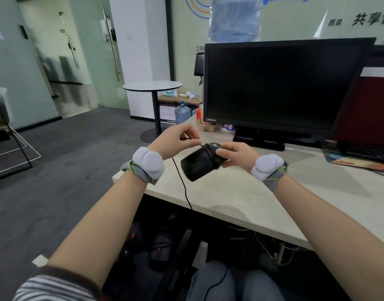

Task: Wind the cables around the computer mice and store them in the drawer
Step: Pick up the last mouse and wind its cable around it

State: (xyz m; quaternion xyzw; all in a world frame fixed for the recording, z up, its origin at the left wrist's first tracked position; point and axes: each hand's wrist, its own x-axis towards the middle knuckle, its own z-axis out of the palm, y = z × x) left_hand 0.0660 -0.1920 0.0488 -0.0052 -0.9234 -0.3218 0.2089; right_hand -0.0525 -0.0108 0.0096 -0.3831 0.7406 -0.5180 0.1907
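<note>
Black mouse [200, 162]: held above the desk [241, 196] edge, cable turns around its middle.
Right hand [235, 154]: fingers curled, gripping the mouse.
Left hand [178, 139]: pinching the cable [183, 185], which trails down past the desk.
Behind: dark monitor [280, 85].

Dark Lenovo monitor [280, 85] standing upper right on a pale desk [241, 196]. Keyboard [369, 152] at far right on a colourful mat [358, 162]. Round side table [152, 85] at upper centre, water jug [182, 112] beside it. Glass doors [62, 55] at upper left.
</note>
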